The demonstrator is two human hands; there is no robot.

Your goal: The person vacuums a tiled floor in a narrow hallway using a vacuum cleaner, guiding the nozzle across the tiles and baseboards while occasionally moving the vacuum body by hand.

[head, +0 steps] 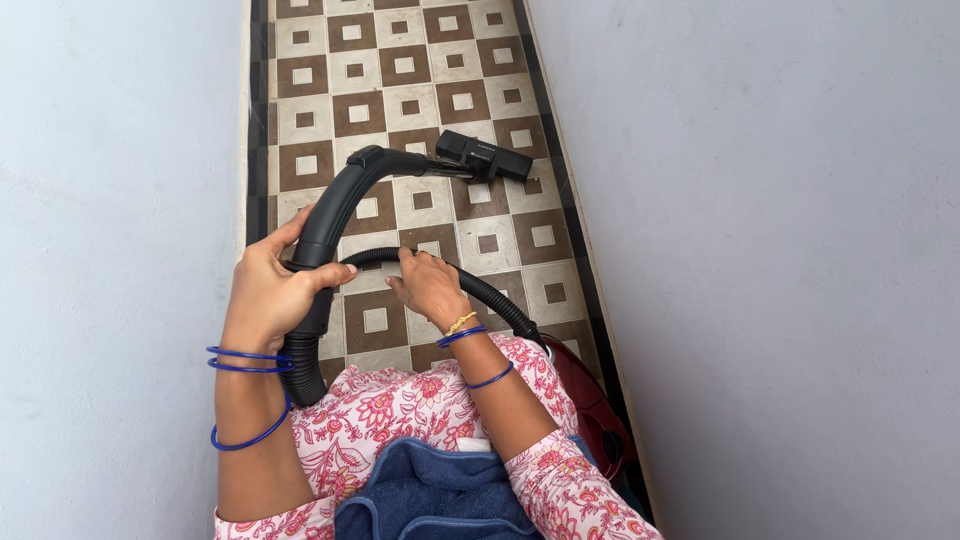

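Observation:
My left hand [268, 292] is wrapped around the curved black handle [335, 205] of a vacuum cleaner wand. The wand runs forward to a black floor nozzle [485, 155] resting on the tiles. My right hand [428, 288] grips the black ribbed hose [495, 300], which loops from the handle back toward the dark red vacuum body [590, 400] at my right side. Blue bangles circle both wrists.
A narrow corridor of brown and cream patterned tiles [400, 70] runs ahead between two plain pale walls, one on the left [110, 150] and one on the right [780, 200]. A dark border strip [560, 150] edges the floor on the right.

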